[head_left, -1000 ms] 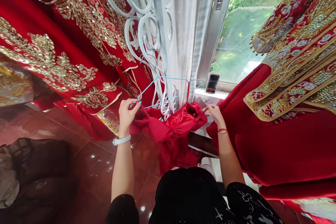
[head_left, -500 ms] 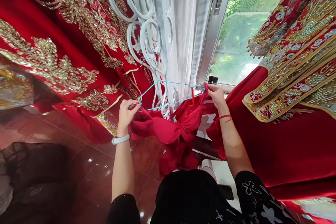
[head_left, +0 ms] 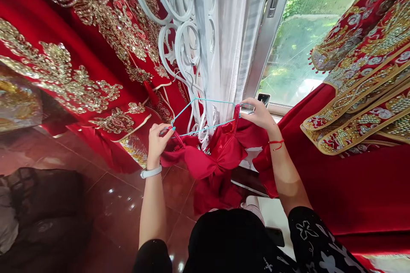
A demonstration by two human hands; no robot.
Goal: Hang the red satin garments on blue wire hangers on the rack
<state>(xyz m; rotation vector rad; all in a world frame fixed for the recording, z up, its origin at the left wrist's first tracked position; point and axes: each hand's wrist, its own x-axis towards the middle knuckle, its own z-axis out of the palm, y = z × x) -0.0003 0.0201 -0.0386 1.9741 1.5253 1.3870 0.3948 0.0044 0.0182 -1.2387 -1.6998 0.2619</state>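
A light-blue wire hanger point(head_left: 213, 100) is stretched between my two hands, with a red dress point(head_left: 205, 160) hanging below it by its straps. My left hand point(head_left: 158, 138) is closed in a pinch on the hanger's left corner, where the left strap point(head_left: 178, 137) passes. At the other end, my right hand point(head_left: 261, 115) has thumb and forefinger closed about the hanger's right end. The right strap point(head_left: 236, 115) loops over the wire just inside those fingertips. The hanger's hook point(head_left: 188, 77) points away from me, in front of white metalwork.
White scrolled metalwork point(head_left: 188, 38) stands ahead beside a white curtain point(head_left: 226, 42) and a window point(head_left: 304, 47). Gold-embroidered red garments hang left point(head_left: 64, 68) and right point(head_left: 365, 106). A phone point(head_left: 263, 99) leans near the sill. Dark sheer fabric point(head_left: 48, 213) lies at lower left.
The right strap has shifted inward along the hanger, from my right fingertips onto the wire. My right hand has moved slightly left and its fingers have changed position. My left hand keeps its pinch.
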